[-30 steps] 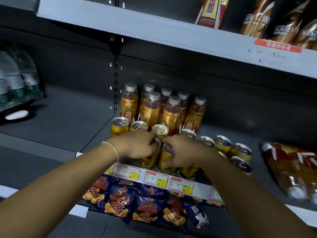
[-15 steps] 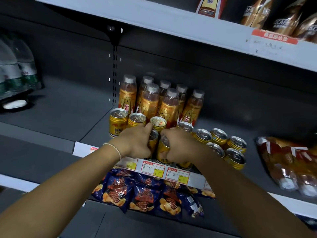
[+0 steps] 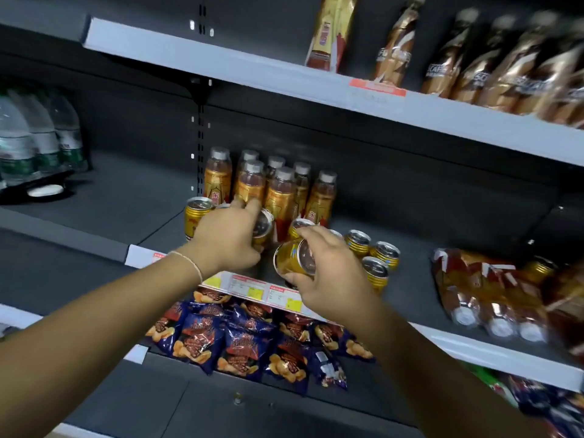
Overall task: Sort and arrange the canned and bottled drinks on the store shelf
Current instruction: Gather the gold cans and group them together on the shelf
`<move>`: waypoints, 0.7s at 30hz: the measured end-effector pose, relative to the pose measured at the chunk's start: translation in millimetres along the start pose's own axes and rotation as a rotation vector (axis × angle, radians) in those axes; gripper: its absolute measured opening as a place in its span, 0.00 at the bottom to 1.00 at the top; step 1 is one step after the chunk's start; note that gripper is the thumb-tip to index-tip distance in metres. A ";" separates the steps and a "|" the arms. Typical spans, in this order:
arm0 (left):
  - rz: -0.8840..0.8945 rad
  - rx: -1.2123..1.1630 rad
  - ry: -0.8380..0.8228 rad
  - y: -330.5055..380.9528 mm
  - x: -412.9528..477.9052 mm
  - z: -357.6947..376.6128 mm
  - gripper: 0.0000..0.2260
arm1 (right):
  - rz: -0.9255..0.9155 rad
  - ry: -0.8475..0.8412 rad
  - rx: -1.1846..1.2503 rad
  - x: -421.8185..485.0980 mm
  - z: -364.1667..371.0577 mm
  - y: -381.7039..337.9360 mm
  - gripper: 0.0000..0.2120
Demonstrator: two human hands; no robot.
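Observation:
On the middle shelf stand several orange bottles with grey caps, with gold cans in front of them. My left hand grips a tilted gold can just before the bottles. My right hand holds another gold can lifted and tipped on its side, its end toward me, above the shelf's front edge. One gold can stands upright at the left of the group. Several more cans stand at the right.
Water bottles stand at the far left of the shelf. A shrink-wrapped pack of bottles lies at the right. Brown bottles line the upper shelf. Blue snack bags fill the shelf below. Price tags run along the front edge.
Both hands have lifted their cans off the shelf's front row. The right hand's can is now tipped sideways and the left hand's can has moved back toward the bottles.

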State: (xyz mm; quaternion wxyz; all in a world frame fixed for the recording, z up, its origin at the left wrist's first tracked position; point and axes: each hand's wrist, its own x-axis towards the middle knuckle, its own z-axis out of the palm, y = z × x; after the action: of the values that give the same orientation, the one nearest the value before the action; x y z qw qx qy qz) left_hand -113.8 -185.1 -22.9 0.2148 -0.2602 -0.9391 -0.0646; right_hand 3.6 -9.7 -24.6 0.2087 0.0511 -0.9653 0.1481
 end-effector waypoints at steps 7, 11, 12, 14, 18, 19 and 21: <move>0.192 -0.181 -0.041 131.9 -26.6 -28.2 0.30 | 0.312 -0.064 -0.084 -108.0 -70.2 74.2 0.36; 0.365 -0.273 -0.137 234.8 -50.2 -22.7 0.25 | 0.519 -0.134 -0.093 -193.2 -116.6 120.4 0.35; 0.417 -0.278 -0.160 261.4 -55.6 -21.8 0.24 | 0.558 -0.135 -0.108 -215.5 -129.0 130.2 0.35; 0.501 -0.302 -0.204 313.1 -65.8 -21.4 0.23 | 0.627 -0.120 -0.147 -257.8 -155.4 146.8 0.35; 0.652 -0.364 -0.268 412.1 -84.3 -26.6 0.19 | 0.734 -0.084 -0.222 -336.0 -213.4 171.2 0.22; 0.686 -0.379 -0.280 434.2 -88.4 -29.7 0.19 | 0.757 -0.072 -0.230 -353.0 -226.5 175.2 0.20; 0.753 -0.396 -0.299 475.4 -95.6 -36.5 0.18 | 0.816 -0.026 -0.235 -384.8 -249.4 181.2 0.18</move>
State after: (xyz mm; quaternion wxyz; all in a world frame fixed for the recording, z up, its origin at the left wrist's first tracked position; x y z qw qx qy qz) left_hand 219.1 169.3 -27.3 0.0313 -0.6266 -0.7691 -0.1222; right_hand 420.6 253.5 -16.7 0.1254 -0.3573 -0.9193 0.1067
